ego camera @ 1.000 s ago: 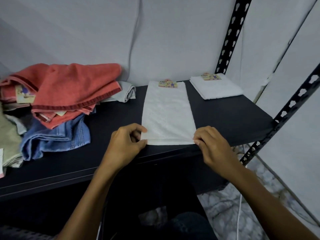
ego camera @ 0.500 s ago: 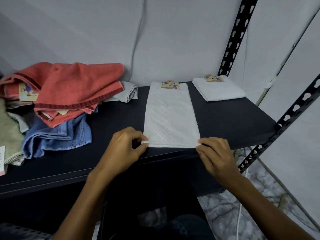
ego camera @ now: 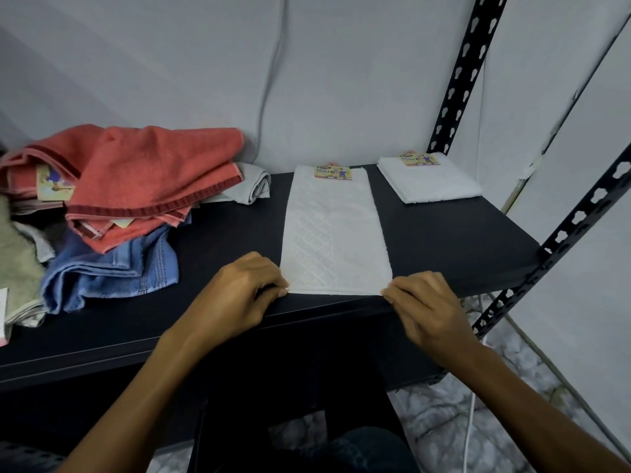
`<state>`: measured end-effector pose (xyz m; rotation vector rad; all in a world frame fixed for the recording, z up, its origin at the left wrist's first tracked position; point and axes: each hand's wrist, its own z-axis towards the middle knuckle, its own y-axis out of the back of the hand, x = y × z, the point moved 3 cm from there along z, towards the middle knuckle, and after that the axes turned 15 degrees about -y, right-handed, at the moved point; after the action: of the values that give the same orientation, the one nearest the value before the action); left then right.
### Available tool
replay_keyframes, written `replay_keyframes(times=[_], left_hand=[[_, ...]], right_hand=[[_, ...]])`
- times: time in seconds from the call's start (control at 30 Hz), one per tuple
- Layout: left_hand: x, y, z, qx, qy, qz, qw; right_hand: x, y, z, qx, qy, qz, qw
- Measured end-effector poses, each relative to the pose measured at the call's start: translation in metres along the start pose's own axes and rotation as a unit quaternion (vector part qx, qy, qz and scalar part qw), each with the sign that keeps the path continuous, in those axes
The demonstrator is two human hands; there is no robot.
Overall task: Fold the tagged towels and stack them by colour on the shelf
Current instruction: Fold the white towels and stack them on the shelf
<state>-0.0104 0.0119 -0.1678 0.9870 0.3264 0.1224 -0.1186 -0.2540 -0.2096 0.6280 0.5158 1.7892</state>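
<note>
White towel (ego camera: 333, 230), folded strip: your left hand (ego camera: 239, 295) and right hand (ego camera: 426, 307) pinch its near corners; carry both evenly to the tagged far edge.

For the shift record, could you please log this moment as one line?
step: folding white face towel | left hand: pinches near left corner | right hand: pinches near right corner | folded white towel: back right of shelf

White towel (ego camera: 333, 233) drawn nearer the shelf's front edge (ego camera: 307, 310) — left hand (ego camera: 240, 295) and right hand (ego camera: 425, 305) have pulled its near corners back, fingers pinching.
</note>
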Motion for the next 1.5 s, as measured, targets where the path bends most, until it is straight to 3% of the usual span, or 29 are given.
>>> replay_keyframes(times=[0.17, 0.3, 0.4, 0.47, 0.63, 0.73, 0.93, 1.07, 1.13, 1.37, 1.5], left_hand=[[0.000, 0.004, -0.001, 0.019, 0.023, -0.023, 0.999], [0.001, 0.002, 0.013, -0.020, 0.095, -0.032, 0.995], [0.001, -0.005, 0.038, -0.067, 0.120, 0.013, 0.990], [0.005, -0.010, 0.056, -0.059, 0.139, 0.039, 0.988], [0.017, -0.038, 0.068, 0.208, 0.168, 0.070, 0.961], [0.019, -0.046, 0.057, 0.272, 0.178, 0.038, 0.945], [0.018, -0.033, 0.060, 0.257, 0.138, 0.092, 0.952], [0.028, -0.028, 0.077, 0.145, 0.155, 0.061, 0.975], [0.029, -0.031, 0.084, 0.117, 0.152, 0.080, 0.978], [0.037, -0.047, 0.080, 0.144, 0.142, 0.090, 0.975], [0.037, -0.053, 0.076, 0.233, 0.176, 0.064, 0.954]], right_hand=[[0.004, 0.007, 0.008, 0.013, -0.024, 0.017, 0.999], [0.018, 0.008, 0.031, 0.036, -0.146, 0.064, 0.987], [0.033, -0.009, 0.056, 0.126, -0.249, 0.021, 0.960], [0.041, -0.022, 0.075, 0.194, -0.279, -0.018, 0.940], [0.045, -0.050, 0.083, 0.343, -0.265, -0.111, 0.894], [0.039, -0.053, 0.070, 0.396, -0.273, -0.117, 0.869], [0.033, -0.041, 0.077, 0.421, -0.258, -0.122, 0.861], [0.014, -0.038, 0.108, 0.274, -0.308, -0.039, 0.910], [0.007, -0.048, 0.120, 0.243, -0.294, -0.027, 0.924], [0.000, -0.081, 0.107, 0.385, -0.210, -0.108, 0.892], [0.000, -0.082, 0.104, 0.437, -0.227, -0.109, 0.863]])
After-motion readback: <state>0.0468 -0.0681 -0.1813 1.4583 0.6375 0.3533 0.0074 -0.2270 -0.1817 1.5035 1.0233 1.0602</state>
